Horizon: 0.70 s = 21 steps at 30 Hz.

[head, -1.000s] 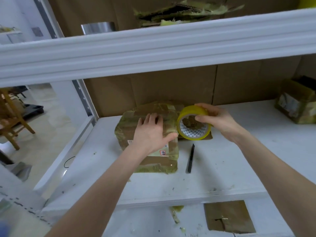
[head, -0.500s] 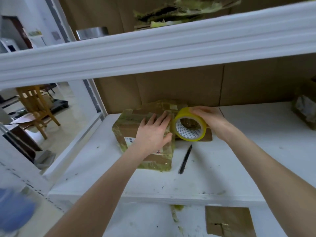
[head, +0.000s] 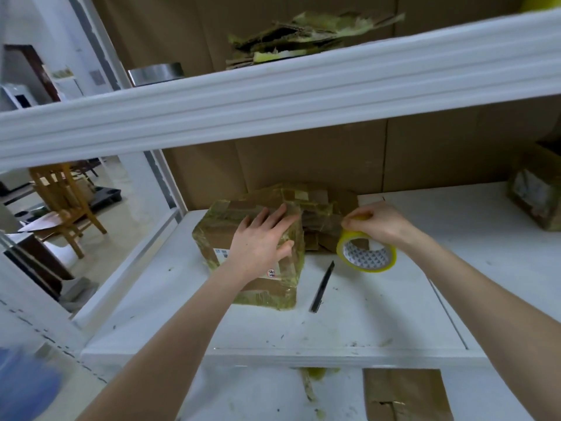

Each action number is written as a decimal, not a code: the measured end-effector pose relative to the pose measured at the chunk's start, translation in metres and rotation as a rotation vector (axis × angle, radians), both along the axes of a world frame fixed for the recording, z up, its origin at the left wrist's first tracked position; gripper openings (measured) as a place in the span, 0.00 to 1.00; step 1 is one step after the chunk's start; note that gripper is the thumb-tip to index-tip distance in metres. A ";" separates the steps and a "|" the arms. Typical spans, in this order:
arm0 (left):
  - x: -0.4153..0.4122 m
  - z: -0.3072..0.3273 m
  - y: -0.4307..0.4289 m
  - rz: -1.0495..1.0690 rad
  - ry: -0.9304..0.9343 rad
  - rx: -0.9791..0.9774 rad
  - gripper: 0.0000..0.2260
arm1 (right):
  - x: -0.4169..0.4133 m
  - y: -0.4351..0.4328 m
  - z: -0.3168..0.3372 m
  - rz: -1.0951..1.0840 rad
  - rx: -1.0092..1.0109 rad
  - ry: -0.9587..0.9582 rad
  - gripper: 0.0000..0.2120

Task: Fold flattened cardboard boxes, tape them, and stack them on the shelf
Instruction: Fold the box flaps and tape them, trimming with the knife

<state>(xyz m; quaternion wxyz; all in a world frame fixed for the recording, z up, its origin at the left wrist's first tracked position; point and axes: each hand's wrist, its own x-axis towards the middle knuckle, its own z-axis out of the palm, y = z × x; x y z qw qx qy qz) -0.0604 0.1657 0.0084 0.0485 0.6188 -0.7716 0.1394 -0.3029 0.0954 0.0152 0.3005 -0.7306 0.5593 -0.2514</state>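
Squarely on the white shelf board (head: 364, 326) sits the taped cardboard box (head: 217, 229), its faces wrapped in yellowish tape and a small printed label on the near side. The left hand (head: 261, 243) lies flat on top of it, fingers straight and spread, thumb along the box's right edge: pressing down rather than clasping.

Just to the right, the right hand (head: 378, 221) pinches the upper rim of the yellow tape roll (head: 387, 266) between thumb and curled fingers, and the roll hangs tilted above the board, its patterned core facing the camera. Whether a strip of tape runs from the roll to the box cannot be told.

Between box and roll, behind both, lies a heap of flattened cardboard (head: 326, 221) that touches the box's far right corner. A slim black tool (head: 322, 287) – pen or cutter, hard to say – lies on the board near the box's right side.

Far right on the same board stands another taped box (head: 535, 197). On the upper shelf (head: 273, 95) rest torn cardboard scraps (head: 303, 31) and a metal tin (head: 156, 73); a cardboard piece (head: 403, 393) lies on the level below.
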 end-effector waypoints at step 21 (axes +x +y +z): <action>-0.053 -0.034 0.036 -0.386 0.126 -0.306 0.06 | 0.018 0.004 -0.004 -0.113 -0.133 0.082 0.10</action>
